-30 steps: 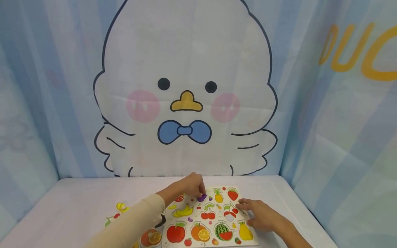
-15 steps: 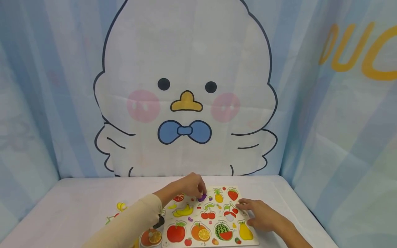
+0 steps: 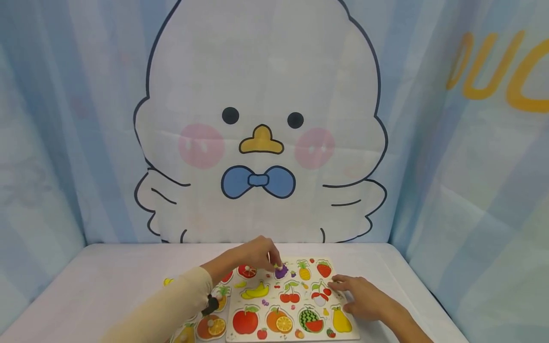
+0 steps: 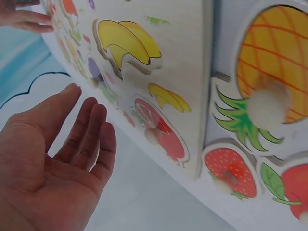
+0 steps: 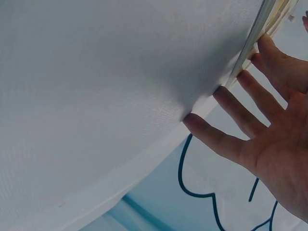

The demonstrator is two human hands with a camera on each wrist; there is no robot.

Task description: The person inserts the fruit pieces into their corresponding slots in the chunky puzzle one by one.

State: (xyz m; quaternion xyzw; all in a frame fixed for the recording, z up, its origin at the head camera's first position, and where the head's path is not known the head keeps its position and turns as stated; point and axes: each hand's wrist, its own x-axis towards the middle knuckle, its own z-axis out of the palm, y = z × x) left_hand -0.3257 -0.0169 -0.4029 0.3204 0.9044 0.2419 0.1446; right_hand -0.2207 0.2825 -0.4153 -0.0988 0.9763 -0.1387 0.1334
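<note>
In the head view my left hand [image 3: 259, 252] is at the far edge of the fruit puzzle board [image 3: 274, 301], beside the purple grape piece [image 3: 281, 272]. The left wrist view shows this hand [image 4: 57, 149] with relaxed fingers and a gap between thumb and fingers. The grape piece [image 4: 95, 70] lies in the board just past the thumb tip, its knob uncovered. My right hand [image 3: 362, 296] rests at the board's right edge; in the right wrist view its spread fingers [image 5: 236, 110] touch the tabletop and the board's edge.
Left of the board lie loose knobbed pieces: an orange [image 3: 210, 327], a pineapple [image 3: 221, 297] and a strawberry [image 4: 231, 172], some partly behind the left sleeve [image 3: 167, 300]. A pomegranate piece [image 3: 247, 271] sits in the board. A curtain [image 3: 257, 95] hangs behind the white table [image 3: 120, 271].
The left hand has let go of the grape piece and drawn slightly up and left, uncovering its knob. The sleeve has shifted left, revealing more loose pieces. The right hand stays at the board.
</note>
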